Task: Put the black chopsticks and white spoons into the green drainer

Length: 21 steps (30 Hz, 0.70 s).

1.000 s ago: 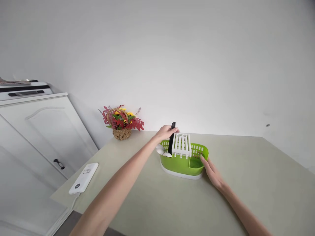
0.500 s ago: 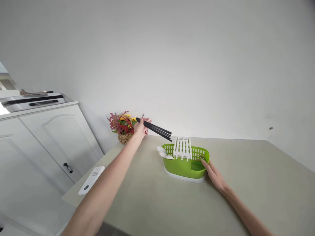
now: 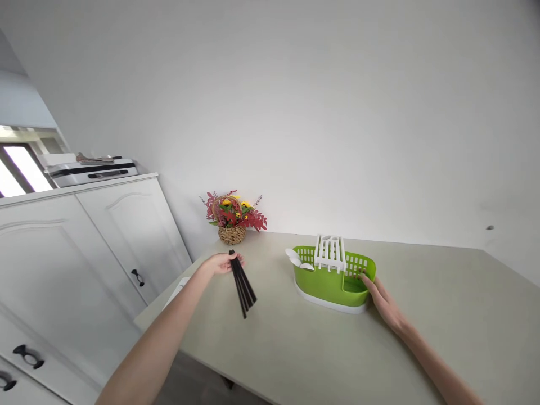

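Two bare hands work over a pale beige table (image 3: pixel 295 349). Left hand (image 3: pixel 221 262) is closed around the upper ends of a bundle of thin black chopsticks (image 3: pixel 242 284); their free ends fan slightly and point down toward the near table edge, low over the surface, contact not determinable. Right hand (image 3: pixel 386 301) lies with fingers extended, fingertips touching the right end wall of a lime-green slotted plastic cutlery caddy (image 3: pixel 324 278) on a white base. White spoons (image 3: pixel 297 260) sit in its left compartment. A wicker basket of red and yellow flowers (image 3: pixel 233 216) stands by the wall.
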Available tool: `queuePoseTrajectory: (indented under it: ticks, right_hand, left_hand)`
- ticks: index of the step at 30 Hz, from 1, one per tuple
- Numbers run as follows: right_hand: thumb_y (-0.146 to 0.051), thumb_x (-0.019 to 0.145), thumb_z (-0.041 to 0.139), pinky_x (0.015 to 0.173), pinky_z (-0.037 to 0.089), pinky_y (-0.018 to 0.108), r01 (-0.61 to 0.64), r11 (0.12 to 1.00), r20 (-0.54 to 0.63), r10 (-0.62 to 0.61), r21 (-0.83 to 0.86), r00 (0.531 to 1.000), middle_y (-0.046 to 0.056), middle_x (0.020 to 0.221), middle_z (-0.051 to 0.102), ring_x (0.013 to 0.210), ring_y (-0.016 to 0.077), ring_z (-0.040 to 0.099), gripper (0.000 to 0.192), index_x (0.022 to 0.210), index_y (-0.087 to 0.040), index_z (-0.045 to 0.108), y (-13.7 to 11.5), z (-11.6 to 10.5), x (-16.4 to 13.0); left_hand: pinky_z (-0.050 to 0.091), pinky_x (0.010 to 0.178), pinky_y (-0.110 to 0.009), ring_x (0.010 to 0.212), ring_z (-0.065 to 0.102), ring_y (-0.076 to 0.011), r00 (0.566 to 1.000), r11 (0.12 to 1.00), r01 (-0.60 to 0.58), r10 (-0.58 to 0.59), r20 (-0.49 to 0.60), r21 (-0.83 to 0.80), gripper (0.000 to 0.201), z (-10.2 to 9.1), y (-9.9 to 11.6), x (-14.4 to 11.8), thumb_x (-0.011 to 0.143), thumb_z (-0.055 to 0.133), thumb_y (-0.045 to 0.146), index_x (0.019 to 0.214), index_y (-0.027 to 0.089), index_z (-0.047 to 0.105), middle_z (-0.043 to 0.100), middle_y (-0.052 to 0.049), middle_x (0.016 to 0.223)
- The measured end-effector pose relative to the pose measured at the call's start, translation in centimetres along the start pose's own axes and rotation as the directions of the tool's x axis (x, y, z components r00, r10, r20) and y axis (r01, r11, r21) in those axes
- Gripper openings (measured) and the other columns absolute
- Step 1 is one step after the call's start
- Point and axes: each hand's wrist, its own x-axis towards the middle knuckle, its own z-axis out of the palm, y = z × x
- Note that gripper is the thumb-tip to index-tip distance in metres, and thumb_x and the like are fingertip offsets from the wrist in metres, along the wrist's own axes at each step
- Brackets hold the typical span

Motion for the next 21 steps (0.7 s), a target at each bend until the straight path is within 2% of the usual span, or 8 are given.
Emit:
queuePoseTrajectory:
  ticks: [3, 6, 10, 14, 18, 21]
  right_hand:
    - [-0.068, 0.092, 0.054, 0.127, 0.031, 0.047, 0.012, 1.0, 0.001, -0.012, -0.008, 1.0, -0.001, 0.152, 0.059, 0.15, 0.0318, 0.041, 0.066, 0.146, -0.031, 0.059, -0.3, -0.1, -0.4]
    - [-0.067, 0.092, 0.055, 0.126, 0.031, 0.047, 0.014, 1.0, -0.002, -0.014, -0.015, 1.0, -0.001, 0.153, 0.059, 0.15, 0.0322, 0.042, 0.065, 0.146, -0.031, 0.059, -0.7, -0.1, -0.6]
    - [-0.069, 0.093, 0.052, 0.127, 0.028, 0.047, 0.021, 1.0, -0.003, -0.021, -0.008, 1.0, 0.0, 0.153, 0.059, 0.15, 0.0318, 0.041, 0.064, 0.143, -0.029, 0.06, -0.9, 0.0, -0.6]
    - [-0.069, 0.092, 0.053, 0.127, 0.028, 0.047, 0.018, 1.0, -0.015, -0.018, -0.001, 1.0, 0.0, 0.152, 0.059, 0.151, 0.0316, 0.04, 0.063, 0.14, -0.03, 0.062, -0.8, 0.2, -0.6]
    - [-0.069, 0.093, 0.053, 0.128, 0.026, 0.046, 0.006, 1.0, -0.006, -0.006, -0.017, 1.0, -0.001, 0.155, 0.056, 0.149, 0.0304, 0.044, 0.065, 0.144, -0.031, 0.059, -0.4, 0.1, -0.5]
    - [-0.068, 0.093, 0.052, 0.128, 0.026, 0.046, 0.002, 1.0, -0.006, -0.003, -0.028, 1.0, -0.001, 0.156, 0.055, 0.147, 0.0304, 0.046, 0.064, 0.146, -0.032, 0.058, -0.2, 0.0, -0.4]
  left_hand:
    - [0.062, 0.088, -0.037, 0.083, 0.079, -0.0264, 0.992, 0.983, 0.092, -0.105, 0.074, 0.161, 0.02, -0.5, -1.3, 0.1, 0.085, 0.082, 0.022, 0.089, 0.012, 0.065, 0.079, -0.013, 0.09]
    - [0.061, 0.089, -0.04, 0.081, 0.079, -0.0275, 0.976, 0.942, 0.134, -0.179, 0.121, 0.309, 0.029, -0.5, -1.9, 0.6, 0.078, 0.088, 0.028, 0.088, 0.013, 0.065, 0.08, -0.013, 0.089]
    - [0.061, 0.089, -0.044, 0.083, 0.079, -0.0297, 0.958, 0.87, 0.161, -0.251, 0.139, 0.466, 0.037, -0.1, -2.2, 1.1, 0.074, 0.09, 0.037, 0.084, 0.016, 0.062, 0.08, -0.013, 0.087]
    - [0.06, 0.086, -0.05, 0.085, 0.079, -0.0359, 0.947, 0.797, 0.173, -0.296, 0.124, 0.579, 0.037, 0.4, -2.5, 1.5, 0.073, 0.09, 0.038, 0.078, 0.017, 0.06, 0.078, -0.013, 0.08]
    - [0.06, 0.08, -0.052, 0.084, 0.078, -0.0376, 0.957, 0.745, 0.154, -0.276, 0.09, 0.649, 0.032, 1.2, -3.2, 2.3, 0.08, 0.085, 0.038, 0.077, 0.017, 0.06, 0.074, -0.012, 0.074]
    - [0.061, 0.08, -0.048, 0.089, 0.075, -0.0296, 0.968, 0.734, 0.118, -0.234, 0.086, 0.669, 0.026, 2.2, -3.8, 2.9, 0.092, 0.074, 0.038, 0.093, 0.013, 0.066, 0.074, -0.011, 0.092]
